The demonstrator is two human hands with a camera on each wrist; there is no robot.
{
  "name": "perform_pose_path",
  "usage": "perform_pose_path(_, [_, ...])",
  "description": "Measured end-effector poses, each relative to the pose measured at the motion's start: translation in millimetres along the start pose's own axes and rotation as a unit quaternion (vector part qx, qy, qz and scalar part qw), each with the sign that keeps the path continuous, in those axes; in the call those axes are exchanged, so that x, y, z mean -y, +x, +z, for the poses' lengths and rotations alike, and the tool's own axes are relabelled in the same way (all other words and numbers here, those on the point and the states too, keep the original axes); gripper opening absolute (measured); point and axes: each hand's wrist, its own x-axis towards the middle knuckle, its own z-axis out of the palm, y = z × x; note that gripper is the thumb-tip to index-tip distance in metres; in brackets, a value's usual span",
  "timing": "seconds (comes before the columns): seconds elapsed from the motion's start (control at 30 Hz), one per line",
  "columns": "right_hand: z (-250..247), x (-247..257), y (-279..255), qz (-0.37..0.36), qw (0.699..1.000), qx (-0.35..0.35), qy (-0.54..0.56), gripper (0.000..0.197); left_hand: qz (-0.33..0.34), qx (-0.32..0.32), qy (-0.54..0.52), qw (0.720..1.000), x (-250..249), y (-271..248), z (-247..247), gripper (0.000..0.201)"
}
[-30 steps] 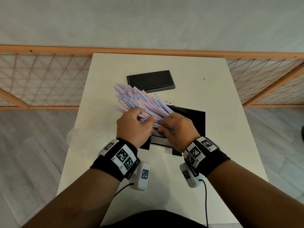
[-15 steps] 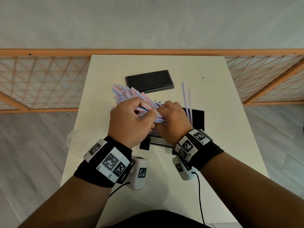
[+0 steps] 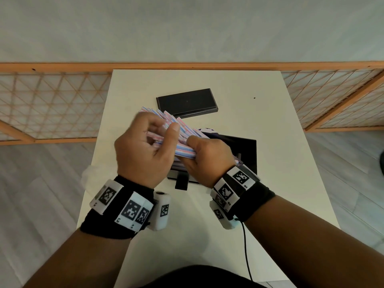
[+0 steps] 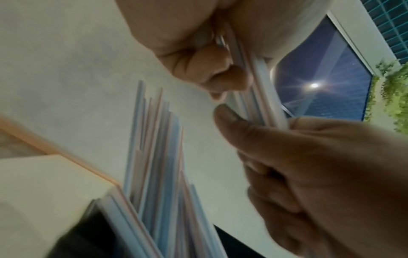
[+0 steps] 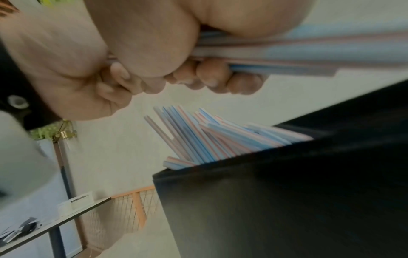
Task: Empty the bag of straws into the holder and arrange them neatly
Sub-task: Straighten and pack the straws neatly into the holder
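Observation:
A bundle of pink, blue and white striped straws [image 3: 184, 151] is held in both hands above the black holder [image 3: 246, 151]. My left hand [image 3: 164, 132] pinches the bundle's far part between thumb and curled fingers. My right hand [image 3: 197, 152] grips its near end, fingers wrapped under it. In the right wrist view the right hand [image 5: 198, 69] is closed round the straws [image 5: 298, 52], and more straws [image 5: 209, 139] stick out of the holder [image 5: 287, 200], leaning sideways. The left wrist view shows the left hand [image 4: 243, 122] pinching straws [image 4: 262, 97].
A flat black lid [image 3: 187, 102] lies on the white table [image 3: 280, 183] beyond the hands. A crumpled clear bag [image 3: 87, 179] sits at the table's left edge. A wooden lattice railing [image 3: 52, 104] runs behind the table.
Both hands have risen with the bundle, the left sliding further up it. The two straws that stood upright at the right half a second ago no longer show.

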Motion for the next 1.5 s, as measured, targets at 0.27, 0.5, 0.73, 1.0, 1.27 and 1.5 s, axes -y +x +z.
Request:
perform_pose_path(0.27, [10,-18,-10,0.058,0.989,0.1,-0.088,0.049,0.02,0.138,0.047,0.989,21,-16,22,0.036])
perform_pose_path(0.5, [25,-35,-17,0.073,0.991,0.115,-0.016,0.076,0.045,0.181,0.058,0.981,46,-26,36,0.033])
perform_pose_path(0.73, [5,-56,-18,0.15,0.978,0.131,-0.062,0.072,0.067,0.119,0.139,0.981,56,-26,18,0.033])
perform_pose_path(1.0, [2,-62,-20,0.211,0.973,0.075,-0.062,0.067,0.024,0.105,0.115,0.987,66,-30,2,0.031])
perform_pose_path(1.27, [7,-74,-7,0.259,0.949,0.164,-0.074,0.047,0.052,0.218,0.067,0.972,78,-34,-8,0.013])
perform_pose_path(1.5, [2,-76,-3,0.232,0.96,0.157,-0.023,0.021,-0.191,0.081,0.078,0.975,69,-28,0,0.028])
